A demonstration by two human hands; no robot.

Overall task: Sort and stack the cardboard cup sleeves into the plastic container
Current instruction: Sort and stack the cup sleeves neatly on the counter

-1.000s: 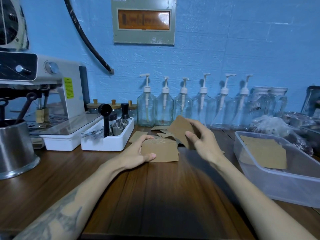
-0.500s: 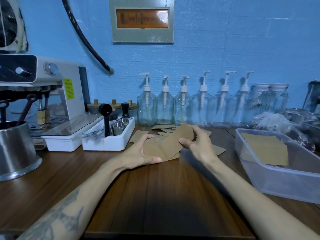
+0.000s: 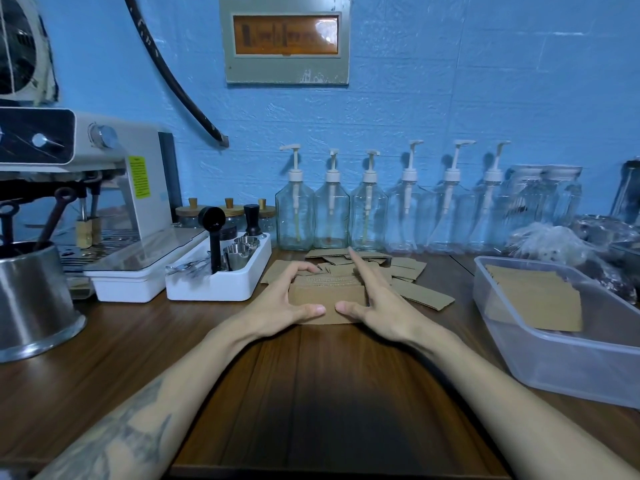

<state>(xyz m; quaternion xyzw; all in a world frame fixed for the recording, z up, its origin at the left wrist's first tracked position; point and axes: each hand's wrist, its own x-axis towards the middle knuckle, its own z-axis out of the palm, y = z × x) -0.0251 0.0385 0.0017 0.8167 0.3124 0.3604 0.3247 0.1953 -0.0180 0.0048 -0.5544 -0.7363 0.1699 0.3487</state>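
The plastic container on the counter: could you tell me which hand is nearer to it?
Right. The right hand is beside the plastic container, and the left hand lies farther away.

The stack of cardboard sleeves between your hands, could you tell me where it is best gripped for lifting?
Probably by its two short ends, coming in from left and right. The stack of sleeves lies flat with left hand and right hand already flanking it; squeezing the ends should keep the layers aligned.
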